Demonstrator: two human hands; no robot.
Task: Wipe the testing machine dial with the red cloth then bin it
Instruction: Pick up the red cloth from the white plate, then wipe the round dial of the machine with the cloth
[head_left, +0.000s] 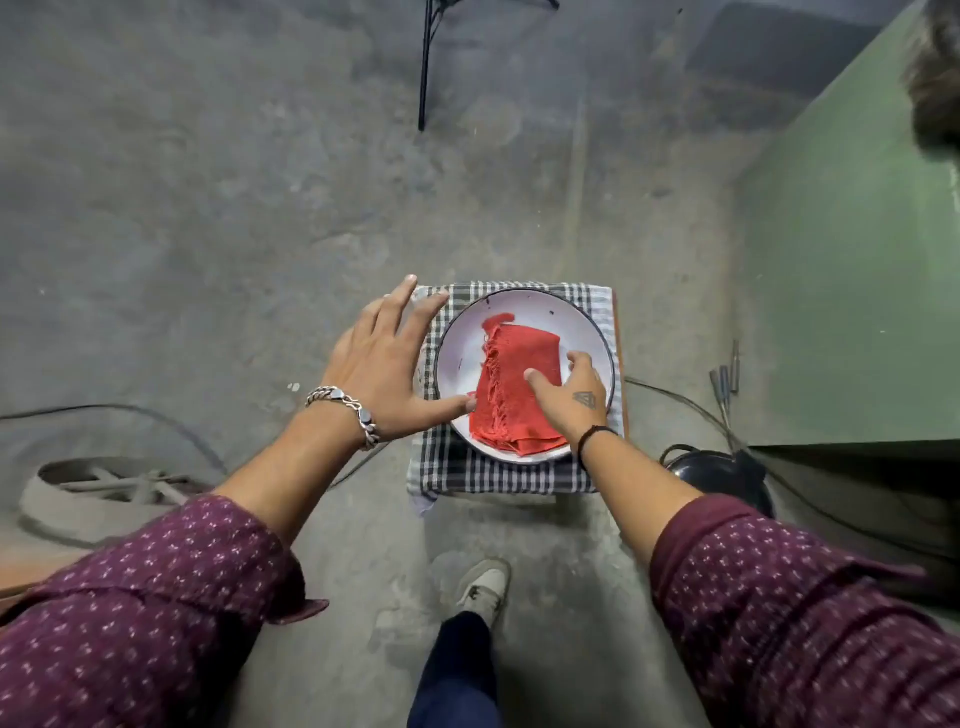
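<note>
A folded red cloth (511, 384) with a frayed fringe lies in a white plate (540, 312) with a dark rim. The plate rests on a checked cloth (498, 475) that covers a small low stand. My right hand (576, 395) lies on the red cloth's right side, fingers curled over its edge. My left hand (387, 364) is spread open at the plate's left rim, its thumb tip touching the red cloth's left edge. The green body of a machine (852, 291) rises at the right; no dial is in view.
Grey concrete floor all round. Cables (691, 405) run across the floor at left and right. A black round object (722, 473) sits right of the stand. A dusty wheel (104, 488) lies at lower left. A black metal leg (426, 67) stands at the top. My shoe (483, 587) is below the stand.
</note>
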